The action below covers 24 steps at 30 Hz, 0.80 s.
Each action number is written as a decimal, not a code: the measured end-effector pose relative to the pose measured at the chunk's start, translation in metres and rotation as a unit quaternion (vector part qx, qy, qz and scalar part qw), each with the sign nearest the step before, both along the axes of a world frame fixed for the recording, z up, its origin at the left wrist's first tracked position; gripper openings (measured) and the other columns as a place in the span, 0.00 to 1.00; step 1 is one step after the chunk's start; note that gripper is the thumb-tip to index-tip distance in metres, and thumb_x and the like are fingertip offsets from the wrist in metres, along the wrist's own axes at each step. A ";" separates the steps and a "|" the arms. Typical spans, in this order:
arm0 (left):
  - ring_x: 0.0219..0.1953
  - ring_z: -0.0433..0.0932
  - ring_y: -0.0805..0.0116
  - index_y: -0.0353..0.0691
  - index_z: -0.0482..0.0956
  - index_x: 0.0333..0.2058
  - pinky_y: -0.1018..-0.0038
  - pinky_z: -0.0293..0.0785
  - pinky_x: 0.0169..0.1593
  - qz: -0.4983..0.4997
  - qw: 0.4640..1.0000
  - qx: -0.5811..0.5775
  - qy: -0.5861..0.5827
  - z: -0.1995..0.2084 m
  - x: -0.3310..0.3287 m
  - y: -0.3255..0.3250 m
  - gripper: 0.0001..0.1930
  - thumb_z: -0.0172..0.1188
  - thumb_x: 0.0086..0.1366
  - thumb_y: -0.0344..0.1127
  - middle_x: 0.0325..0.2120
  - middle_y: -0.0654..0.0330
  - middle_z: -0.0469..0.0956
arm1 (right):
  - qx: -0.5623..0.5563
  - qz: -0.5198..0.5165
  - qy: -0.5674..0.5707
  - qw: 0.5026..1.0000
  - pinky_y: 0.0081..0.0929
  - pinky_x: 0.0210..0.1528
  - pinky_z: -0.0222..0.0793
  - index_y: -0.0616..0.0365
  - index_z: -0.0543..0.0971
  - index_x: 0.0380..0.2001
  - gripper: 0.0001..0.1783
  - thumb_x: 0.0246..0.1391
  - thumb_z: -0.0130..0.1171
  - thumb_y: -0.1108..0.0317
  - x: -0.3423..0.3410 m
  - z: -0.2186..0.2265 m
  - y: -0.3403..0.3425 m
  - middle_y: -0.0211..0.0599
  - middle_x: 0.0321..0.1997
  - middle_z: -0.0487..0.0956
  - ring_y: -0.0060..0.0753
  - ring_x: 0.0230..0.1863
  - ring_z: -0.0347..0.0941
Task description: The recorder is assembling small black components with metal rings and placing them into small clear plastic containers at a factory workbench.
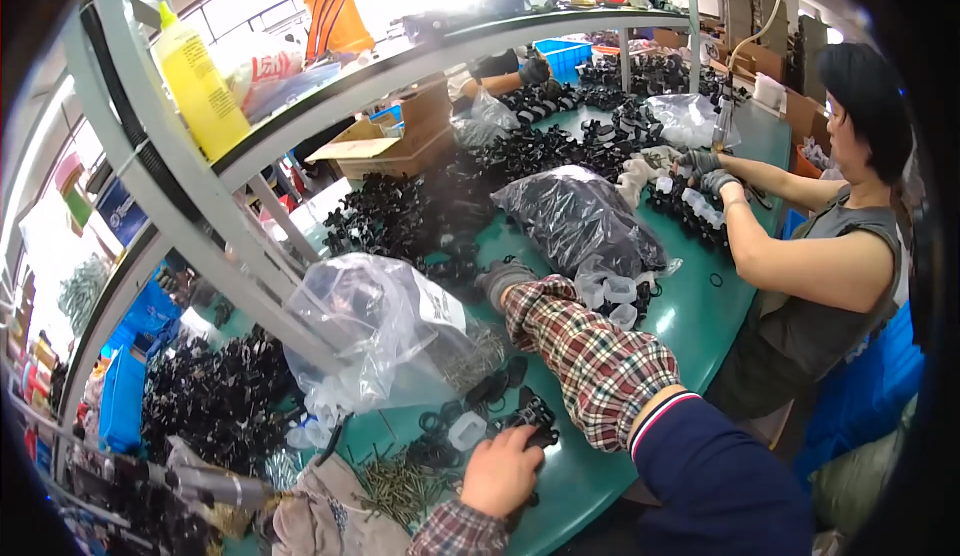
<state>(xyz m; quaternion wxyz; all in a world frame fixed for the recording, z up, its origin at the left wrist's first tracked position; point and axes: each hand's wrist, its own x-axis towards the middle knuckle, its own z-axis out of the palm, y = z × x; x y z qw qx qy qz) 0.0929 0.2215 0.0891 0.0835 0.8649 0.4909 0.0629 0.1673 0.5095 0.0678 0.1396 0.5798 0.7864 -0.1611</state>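
Observation:
My bare left hand (500, 474) rests low on the green table, its fingers bent round a black plastic part (528, 418) of irregular shape. Beside that hand are a pile of long screws (400, 484), a translucent white plastic cup (466, 430) and several black rings. My right arm, in a plaid sleeve, stretches far across the table. At its end my right hand (503, 281), in a dark grey glove, touches or nearly touches the edge of a heap of black plastic parts (400, 221). Its fingertips are mostly hidden, and I cannot see what they hold.
A clear bag of screws (375, 326) stands left of my right arm. Beyond that arm lies a bag of black parts (580, 221). A grey metal frame (190, 176) with a shelf rises at the left. On the right, a gloved co-worker (830, 226) handles parts. A powered screwdriver (215, 486) lies lower left.

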 end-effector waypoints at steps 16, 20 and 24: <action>0.51 0.64 0.57 0.53 0.72 0.42 0.54 0.54 0.53 0.142 0.980 0.120 -0.075 -0.028 -0.021 -0.126 0.27 0.65 0.40 0.49 0.46 0.59 0.68 | 0.027 0.092 -0.036 0.995 0.43 0.51 0.62 0.49 0.69 0.50 0.29 0.49 0.47 0.44 0.009 0.027 -0.171 0.50 0.55 0.63 0.48 0.53 0.63; 0.50 0.65 0.58 0.52 0.73 0.41 0.54 0.55 0.53 0.206 0.965 0.150 -0.059 -0.040 -0.024 -0.140 0.25 0.64 0.41 0.47 0.44 0.61 0.69 | 0.018 0.101 0.028 0.994 0.41 0.51 0.63 0.50 0.69 0.50 0.31 0.48 0.48 0.42 0.023 0.038 -0.205 0.50 0.54 0.64 0.48 0.53 0.64; 0.48 0.67 0.60 0.50 0.73 0.40 0.57 0.57 0.52 0.182 0.959 0.214 -0.038 -0.050 -0.032 -0.162 0.24 0.65 0.40 0.44 0.41 0.62 0.70 | 0.070 0.151 0.108 0.980 0.39 0.49 0.63 0.51 0.70 0.46 0.26 0.49 0.50 0.46 0.045 0.030 -0.234 0.44 0.49 0.68 0.47 0.50 0.65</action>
